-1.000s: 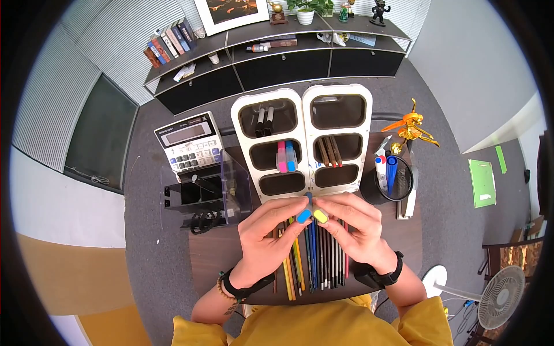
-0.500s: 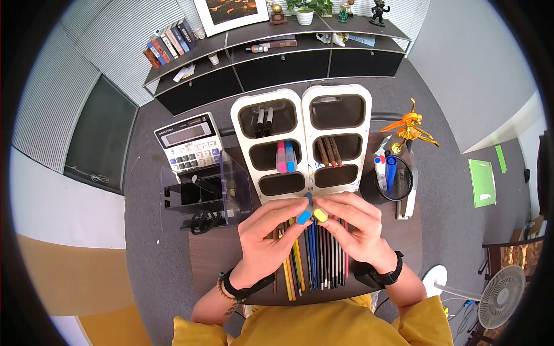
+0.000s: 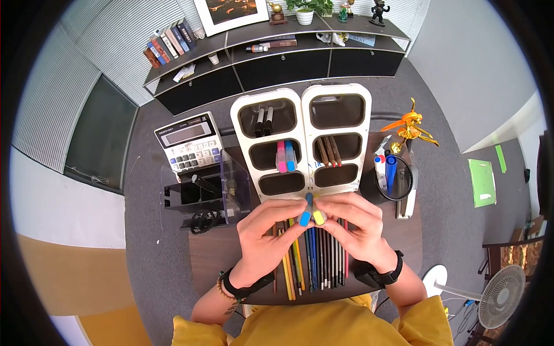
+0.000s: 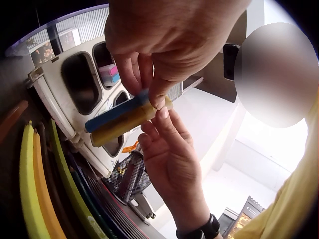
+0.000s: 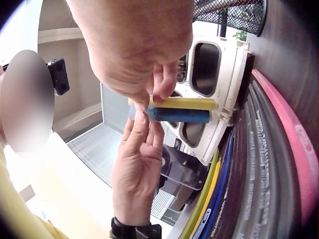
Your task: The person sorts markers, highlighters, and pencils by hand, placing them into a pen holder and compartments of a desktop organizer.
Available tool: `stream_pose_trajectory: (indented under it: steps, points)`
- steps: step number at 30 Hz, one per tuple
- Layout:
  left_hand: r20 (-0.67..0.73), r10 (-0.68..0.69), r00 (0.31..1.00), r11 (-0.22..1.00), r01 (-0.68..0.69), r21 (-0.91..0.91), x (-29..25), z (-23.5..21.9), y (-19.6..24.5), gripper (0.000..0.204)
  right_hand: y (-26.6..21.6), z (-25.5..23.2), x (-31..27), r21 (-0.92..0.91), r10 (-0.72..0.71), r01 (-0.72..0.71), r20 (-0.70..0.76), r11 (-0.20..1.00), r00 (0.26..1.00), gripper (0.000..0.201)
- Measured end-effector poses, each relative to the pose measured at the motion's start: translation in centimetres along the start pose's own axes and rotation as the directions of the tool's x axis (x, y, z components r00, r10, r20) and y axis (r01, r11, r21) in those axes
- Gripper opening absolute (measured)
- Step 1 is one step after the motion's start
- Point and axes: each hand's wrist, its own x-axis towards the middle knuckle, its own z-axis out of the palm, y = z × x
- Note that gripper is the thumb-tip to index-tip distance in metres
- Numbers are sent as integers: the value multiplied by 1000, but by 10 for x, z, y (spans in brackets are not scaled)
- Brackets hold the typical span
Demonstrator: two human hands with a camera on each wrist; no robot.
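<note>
My left hand (image 3: 266, 232) pinches a blue highlighter (image 3: 305, 218) between thumb and fingers. Beside it, my right hand (image 3: 356, 229) pinches a yellow highlighter (image 3: 318, 218). The two highlighters lie side by side, and the fingertips of both hands meet around their near ends. In the right wrist view the yellow barrel (image 5: 192, 103) runs parallel to the blue one (image 5: 182, 115). Below the hands, a row of pencils (image 3: 314, 259) lies on the dark table (image 3: 213, 259), partly hidden by the hands.
A white organizer (image 3: 306, 115) stands behind the hands. It holds black-and-white markers (image 3: 264, 121), pink and blue highlighters (image 3: 285, 157) and brown pencils (image 3: 329, 151). A mesh pen cup (image 3: 398, 187) is at right; a clear desk caddy (image 3: 231, 190) and a calculator (image 3: 189, 144) stand at left.
The blue and yellow highlighters have turned from splayed apart to nearly parallel, their near ends drawing closer together. Both hands have barely moved.
</note>
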Motion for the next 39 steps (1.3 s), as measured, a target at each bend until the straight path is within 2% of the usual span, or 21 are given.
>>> stream_pose_trajectory:
  steps: [5,7,13,16,22,25,27,28,39]
  points:
    - [17,-8,1000,999,9,-41,0,-1,-2,29,2,0,0,-8,-35,35,-2,999,999,34]
    - [23,-9,1000,999,10,-46,0,0,-3,30,1,1,-1,47,38,-39,9,998,999,33]
    - [55,-24,998,995,29,-98,1,0,-6,34,-1,2,0,108,58,-62,38,992,998,34]
    - [-1,-35,999,989,35,-146,4,3,-4,31,-2,3,-1,154,78,-83,39,985,996,35]
    - [7,-73,997,983,73,-168,2,2,0,31,-2,2,-1,130,65,-71,53,989,996,35]
    - [25,-80,996,988,83,-129,3,0,1,32,-3,1,0,99,50,-56,57,994,997,35]
    - [58,-4,998,1000,4,-6,5,-2,2,36,-2,1,2,67,12,-15,45,998,999,34]
    - [57,-4,998,1000,5,-5,5,-2,1,36,-1,1,3,34,-28,27,34,999,999,34]
    - [117,-29,993,992,42,-116,4,-4,-3,39,0,1,1,28,-31,30,29,999,999,32]
